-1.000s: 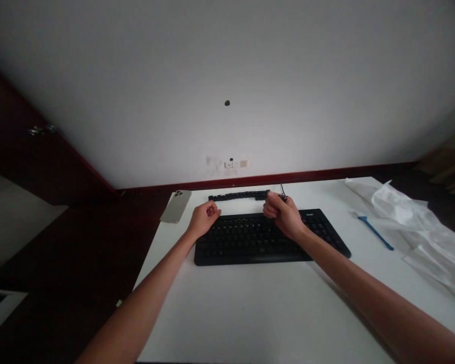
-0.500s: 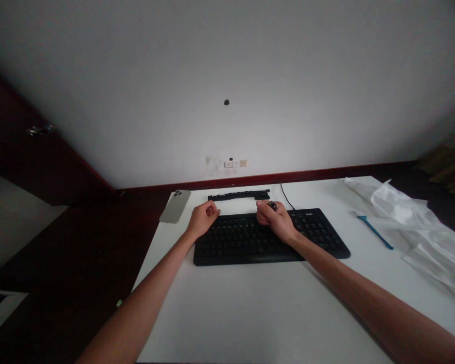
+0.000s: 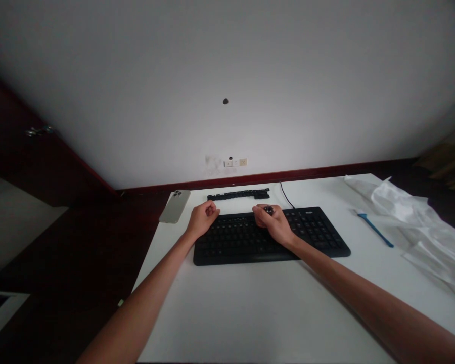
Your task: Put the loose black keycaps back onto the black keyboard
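Observation:
A black keyboard (image 3: 246,245) lies across the white table under both hands. At its upper left end rests my left hand (image 3: 203,218), closed with the fingers curled in and nothing visible in them. My right hand (image 3: 273,224) is in a fist over the middle-right keys. It grips a small dark object (image 3: 268,209) whose rounded end sticks out at the top of the fist; the rest is hidden by the fingers. Just behind the keyboard, loose black keycaps (image 3: 238,194) form an uneven row.
A phone (image 3: 175,206) lies at the left table edge. To the right are a blue-handled brush (image 3: 376,230) and crumpled white plastic wrapping (image 3: 402,202). A black cable (image 3: 286,196) runs off the back of the white table (image 3: 227,313), towards the wall sockets (image 3: 235,163).
My right fist has shifted slightly left, and the dark object's end in it has moved along. My left hand has stayed in place.

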`<state>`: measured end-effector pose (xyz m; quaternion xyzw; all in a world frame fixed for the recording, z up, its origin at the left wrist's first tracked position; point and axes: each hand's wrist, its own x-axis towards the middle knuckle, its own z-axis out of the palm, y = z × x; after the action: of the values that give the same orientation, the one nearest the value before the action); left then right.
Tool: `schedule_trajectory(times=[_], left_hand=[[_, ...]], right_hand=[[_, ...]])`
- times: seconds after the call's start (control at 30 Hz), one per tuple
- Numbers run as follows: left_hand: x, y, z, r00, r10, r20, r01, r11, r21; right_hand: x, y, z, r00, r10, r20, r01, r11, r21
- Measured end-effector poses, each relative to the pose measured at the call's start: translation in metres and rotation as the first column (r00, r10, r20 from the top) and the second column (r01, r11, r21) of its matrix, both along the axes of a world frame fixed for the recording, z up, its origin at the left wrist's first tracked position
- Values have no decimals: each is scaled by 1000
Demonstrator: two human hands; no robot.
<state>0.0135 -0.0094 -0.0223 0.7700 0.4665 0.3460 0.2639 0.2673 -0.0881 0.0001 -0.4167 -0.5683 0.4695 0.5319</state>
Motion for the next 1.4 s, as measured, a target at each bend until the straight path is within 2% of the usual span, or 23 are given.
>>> schedule_trajectory(times=[0.13,0.37,0.6,0.77,0.93,1.1,1.2,1.27,1.33,1.4], left_hand=[[0,-1,1,1000,3,-8,-3,1000,5],[0,-1,2,1000,12,-17,-12,1000,12],[-1,-2,1,1000,11,-1,-11,1000,7],[-1,0,1,1000,-5,3,5,1000,-5],[-1,0,0,1000,-10,9,10,1000,-15],[-1,0,0,1000,-16,26,16,1000,-14],[-1,-1,1,999,-19,35,20,1000,-12],[0,-1,2,999,-12,32,13,1000,-9],[0,-1,2,1000,-5,28,6,1000,-11],[1,-1,2,1000,-4,29,5,1000,-19]], right_hand=[[-1,-1,-1,1000,-9,-7,9,1000,-4],[-2,-4,0,994,-51,94,49,999,17],[-4,-4,-3,993,-22,114,20,1000,17],[-4,-2,-6,999,-18,31,18,1000,-3],[0,-2,1,985,-6,-174,1,1000,-26],[21,2,13,941,-158,-298,174,984,25],[47,7,17,936,-295,-190,312,948,63],[69,10,20,902,-433,3,428,894,134],[94,12,23,797,-559,229,501,824,267],[118,14,25,654,-652,383,506,754,420]])
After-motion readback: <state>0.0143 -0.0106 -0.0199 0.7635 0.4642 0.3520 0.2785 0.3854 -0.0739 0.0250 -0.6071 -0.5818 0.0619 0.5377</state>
